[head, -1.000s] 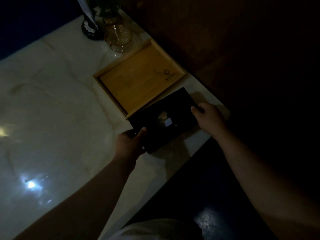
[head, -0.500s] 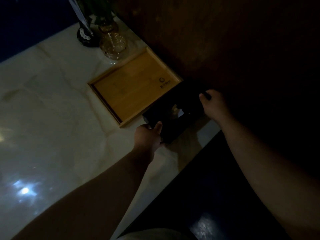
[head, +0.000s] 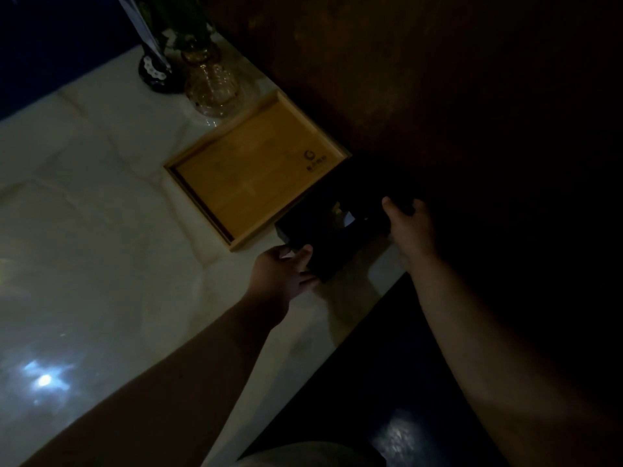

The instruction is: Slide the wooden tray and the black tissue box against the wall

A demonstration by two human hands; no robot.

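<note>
The scene is dim. An empty wooden tray (head: 249, 176) with a small logo lies on the white marble counter (head: 101, 237), its far edge close to the dark brown wall (head: 387, 79). Right beside the tray sits the black tissue box (head: 340, 214), a bit of pale tissue showing in its top slot. My left hand (head: 283, 274) grips the box's near corner. My right hand (head: 409, 227) holds its right end, next to the wall. The box's far end reaches the wall's shadow; whether it touches the wall I cannot tell.
A clear glass vase (head: 210, 85) with green stems and a black round-based holder (head: 156, 70) stand at the counter's far end near the wall. The counter's edge (head: 364, 308) runs just right of the box, with a dark floor below.
Both hands have moved the black tissue box away from me toward the wall, alongside the tray. The tray looks to have kept its place on the counter.
</note>
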